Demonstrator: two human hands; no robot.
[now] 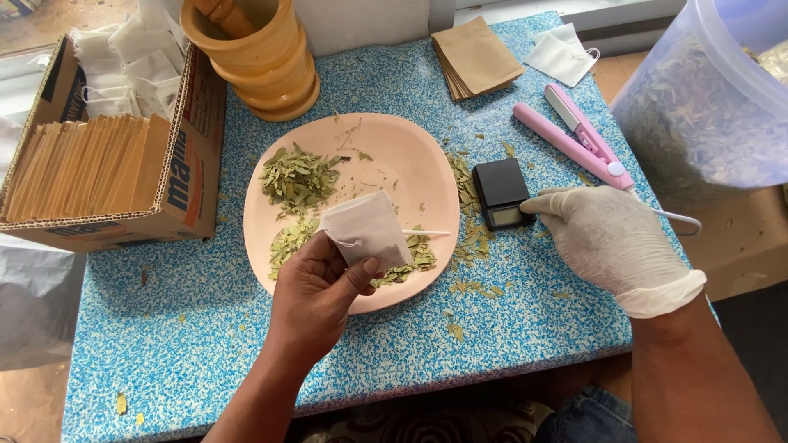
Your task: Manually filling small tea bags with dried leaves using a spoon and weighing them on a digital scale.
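While the left hand point(316, 291) pinches a small white bag point(367, 231) between thumb and fingers, holding it up over the near side of the pink plate point(410, 164), the gloved right hand point(607, 238) rests on the blue mat point(205, 320) with its fingertips touching the little black scale point(501, 193). That hand is loosely curled and I can't see anything gripped in it.

Progress-wise, looks like somewhere mid-batch to me. Dried leaves point(297, 179) sit in a heap on the far left of the plate, with thinner patches along the near rim and crumbs spilled around the scale. I can't tell whether the bag in hand has anything in it; it looks flat-ish. The box point(185, 164) on the left has a row of brown envelopes point(82, 168) standing in it and white bags piled behind, so plenty looks done or staged. More envelopes point(476, 56) lie at the far edge, the pink sealer point(574, 135) lies untouched just beyond the right hand, and the tub point(698, 115) on the right holds lots more leaf.
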